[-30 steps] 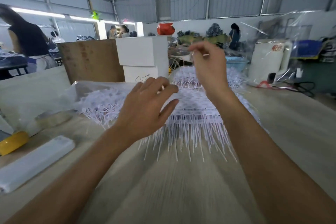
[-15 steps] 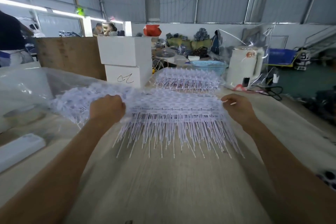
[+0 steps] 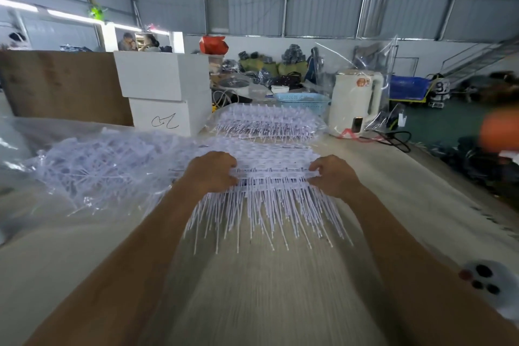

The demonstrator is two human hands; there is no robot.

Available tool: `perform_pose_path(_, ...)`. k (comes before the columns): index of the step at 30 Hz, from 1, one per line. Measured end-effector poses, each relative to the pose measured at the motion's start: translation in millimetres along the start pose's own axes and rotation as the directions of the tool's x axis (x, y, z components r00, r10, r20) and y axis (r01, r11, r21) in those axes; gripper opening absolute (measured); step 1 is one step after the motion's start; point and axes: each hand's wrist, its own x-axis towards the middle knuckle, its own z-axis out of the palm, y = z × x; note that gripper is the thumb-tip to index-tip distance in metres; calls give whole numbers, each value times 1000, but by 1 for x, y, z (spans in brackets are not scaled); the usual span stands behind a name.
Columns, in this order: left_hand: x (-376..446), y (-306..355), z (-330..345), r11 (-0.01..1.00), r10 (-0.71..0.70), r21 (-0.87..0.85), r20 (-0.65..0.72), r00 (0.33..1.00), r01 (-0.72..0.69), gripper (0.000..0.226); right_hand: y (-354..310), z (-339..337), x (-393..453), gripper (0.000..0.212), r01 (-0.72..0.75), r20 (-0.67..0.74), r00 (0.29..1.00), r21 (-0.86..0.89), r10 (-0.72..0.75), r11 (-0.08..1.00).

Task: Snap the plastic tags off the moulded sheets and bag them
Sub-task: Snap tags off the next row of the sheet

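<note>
A stack of white moulded tag sheets (image 3: 269, 157) lies flat on the table in front of me, its long thin stems fanning toward me. My left hand (image 3: 210, 171) grips the near edge of the stack on its left side, fingers curled over it. My right hand (image 3: 334, 174) grips the same edge on the right side. A loose heap of white tags (image 3: 106, 160) lies on a clear plastic bag (image 3: 25, 149) to the left. A second bagged stack of sheets (image 3: 266, 121) sits farther back.
Two stacked white boxes (image 3: 163, 93) and a brown board (image 3: 61, 84) stand at the back left. A white kettle (image 3: 355, 101) and a blue basket (image 3: 303, 100) stand at the back right. The table's right edge drops off to a dark floor.
Both hands came down from the air onto the stack, then moved inward along its near edge. The camera view has swung to the right.
</note>
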Motion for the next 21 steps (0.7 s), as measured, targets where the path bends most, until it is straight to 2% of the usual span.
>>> perform_pose_path(5,7,-10,9,997,16,-79,-76,997,-22,20,2,-5,4,16,12,-75,997,37,-9,999)
perform_pose_path(7,9,-12,11,994,32,-102,-78,996,-40,12,1,-11,4,14,36,-95,995,118,-25,992)
perform_pose_path(11,10,-13,11,988,55,-143,-66,996,-64,16,-7,-23,3,18,111,-135,988,320,-71,941)
perform_pose_path(13,10,-16,9,981,71,-176,-54,996,-80,15,-11,-28,2,19,112,-150,987,428,-52,897)
perform_pose_path(16,8,-19,2,958,91,-266,-56,994,-102,14,-14,-37,-1,23,22,-82,996,640,40,768)
perform_pose_path(21,10,-21,-17,876,82,-443,-255,963,-192,10,-10,-52,-3,22,-45,-35,994,756,108,653)
